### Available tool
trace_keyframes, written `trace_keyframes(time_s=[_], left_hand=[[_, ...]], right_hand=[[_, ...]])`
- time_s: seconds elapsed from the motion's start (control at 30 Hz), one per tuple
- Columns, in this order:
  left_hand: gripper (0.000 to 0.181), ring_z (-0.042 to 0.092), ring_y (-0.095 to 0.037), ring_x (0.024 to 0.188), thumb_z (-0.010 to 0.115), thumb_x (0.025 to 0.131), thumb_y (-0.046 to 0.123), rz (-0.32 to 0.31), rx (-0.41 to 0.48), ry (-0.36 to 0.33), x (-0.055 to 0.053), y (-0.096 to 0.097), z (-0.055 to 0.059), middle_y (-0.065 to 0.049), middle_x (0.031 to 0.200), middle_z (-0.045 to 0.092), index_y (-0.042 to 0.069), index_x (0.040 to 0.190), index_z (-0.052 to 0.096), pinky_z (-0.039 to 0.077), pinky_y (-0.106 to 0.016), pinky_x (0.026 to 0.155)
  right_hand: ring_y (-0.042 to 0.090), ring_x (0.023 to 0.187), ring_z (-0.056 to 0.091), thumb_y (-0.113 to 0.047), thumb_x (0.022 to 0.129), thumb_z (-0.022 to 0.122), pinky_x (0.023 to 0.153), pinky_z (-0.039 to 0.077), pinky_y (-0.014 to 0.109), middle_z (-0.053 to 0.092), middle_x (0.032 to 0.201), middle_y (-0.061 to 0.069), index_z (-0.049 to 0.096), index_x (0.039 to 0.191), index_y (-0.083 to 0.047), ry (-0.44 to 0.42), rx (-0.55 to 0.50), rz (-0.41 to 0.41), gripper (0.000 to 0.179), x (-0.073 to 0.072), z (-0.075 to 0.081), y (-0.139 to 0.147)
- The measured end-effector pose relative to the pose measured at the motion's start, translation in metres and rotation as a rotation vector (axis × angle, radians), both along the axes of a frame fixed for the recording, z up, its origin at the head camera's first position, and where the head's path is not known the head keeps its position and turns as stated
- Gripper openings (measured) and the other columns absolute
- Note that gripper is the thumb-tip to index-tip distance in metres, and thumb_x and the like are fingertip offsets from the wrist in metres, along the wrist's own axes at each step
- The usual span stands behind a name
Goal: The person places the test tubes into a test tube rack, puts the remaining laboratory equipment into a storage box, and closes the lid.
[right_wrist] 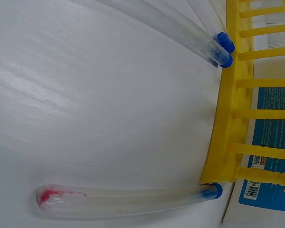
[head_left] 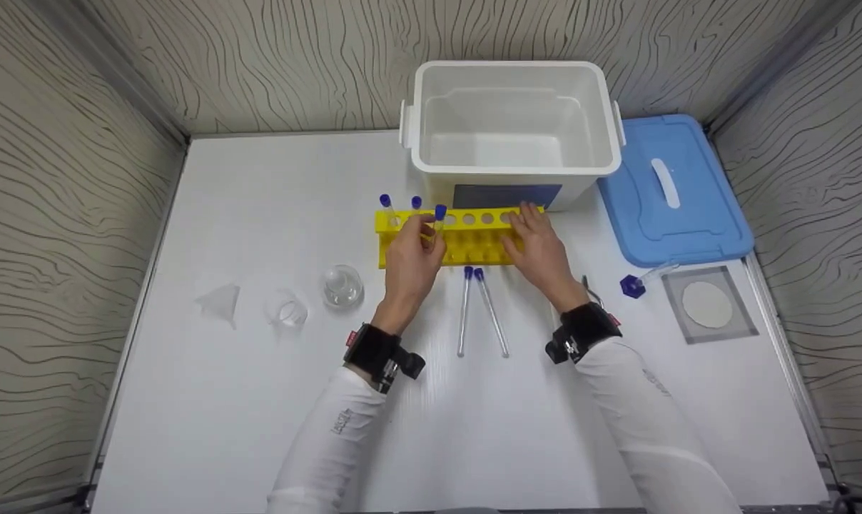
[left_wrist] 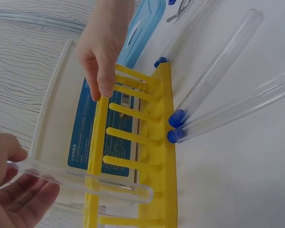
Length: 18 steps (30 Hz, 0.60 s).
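My left hand [head_left: 411, 260] pinches a clear test tube [left_wrist: 118, 189] with a blue cap. The tube's rounded bottom passes through the upper bar of the yellow test tube rack [left_wrist: 165, 142]. Two more blue-capped tubes stand at the rack's left end, partly behind that hand. At the right end, my right hand [head_left: 541, 250] grips the rack's top, thumb in front and fingers over the bar. Two capped test tubes [head_left: 464, 314] lie on the table before the rack. Another test tube [right_wrist: 128, 202], with red residue at its bottom, lies near the right wrist.
Behind the rack stands an open white bin [head_left: 516, 171], with its blue lid [head_left: 695, 228] to the right. A funnel [head_left: 220, 303], a small beaker [head_left: 288, 312] and a glass flask [head_left: 342, 288] are at left. A blue-based glass cylinder [head_left: 633, 286] lies beside a grey-bordered mat [head_left: 738, 307].
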<state>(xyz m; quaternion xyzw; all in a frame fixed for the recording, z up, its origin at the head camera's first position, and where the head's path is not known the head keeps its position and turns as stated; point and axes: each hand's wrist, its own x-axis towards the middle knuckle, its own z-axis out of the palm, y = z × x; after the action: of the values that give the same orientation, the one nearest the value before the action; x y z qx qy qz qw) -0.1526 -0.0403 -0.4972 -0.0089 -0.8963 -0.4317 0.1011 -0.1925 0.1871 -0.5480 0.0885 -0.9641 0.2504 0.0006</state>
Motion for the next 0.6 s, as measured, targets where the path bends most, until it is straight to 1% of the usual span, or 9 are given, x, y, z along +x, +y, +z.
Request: trace_keyframes(time_s=[0.2, 0.43, 0.6], left_hand=[[0.030, 0.066, -0.014, 0.086, 0.062, 0.096, 0.020, 0.015, 0.040, 0.049, -0.005, 0.002, 0.007, -0.006, 0.104, 0.069, 0.009, 0.124, 0.061, 0.058, -0.021, 0.079], [0.030, 0.068, -0.017, 0.090, 0.062, 0.096, 0.019, 0.040, 0.055, 0.138, -0.012, 0.003, 0.014, -0.008, 0.106, 0.069, 0.006, 0.123, 0.060, 0.059, -0.025, 0.085], [0.030, 0.068, -0.018, 0.095, 0.063, 0.096, 0.018, 0.046, 0.069, 0.157, -0.017, 0.001, 0.019, -0.009, 0.109, 0.069, 0.005, 0.124, 0.059, 0.058, -0.025, 0.088]], right_hand=[[0.039, 0.150, 0.029, -0.030, 0.100, 0.056, 0.124, 0.023, 0.054, 0.033, 0.159, 0.023, 0.049, 0.144, -0.002, 0.007, 0.002, 0.001, 0.052, 0.000, 0.000, 0.000], [0.039, 0.150, 0.030, -0.031, 0.100, 0.056, 0.124, 0.023, 0.053, 0.034, 0.158, 0.023, 0.050, 0.144, -0.004, 0.008, 0.010, -0.002, 0.052, -0.001, -0.001, 0.000], [0.039, 0.149, 0.031, -0.031, 0.100, 0.056, 0.123, 0.024, 0.053, 0.035, 0.158, 0.022, 0.051, 0.144, -0.005, 0.015, 0.008, -0.004, 0.051, -0.001, -0.002, 0.000]])
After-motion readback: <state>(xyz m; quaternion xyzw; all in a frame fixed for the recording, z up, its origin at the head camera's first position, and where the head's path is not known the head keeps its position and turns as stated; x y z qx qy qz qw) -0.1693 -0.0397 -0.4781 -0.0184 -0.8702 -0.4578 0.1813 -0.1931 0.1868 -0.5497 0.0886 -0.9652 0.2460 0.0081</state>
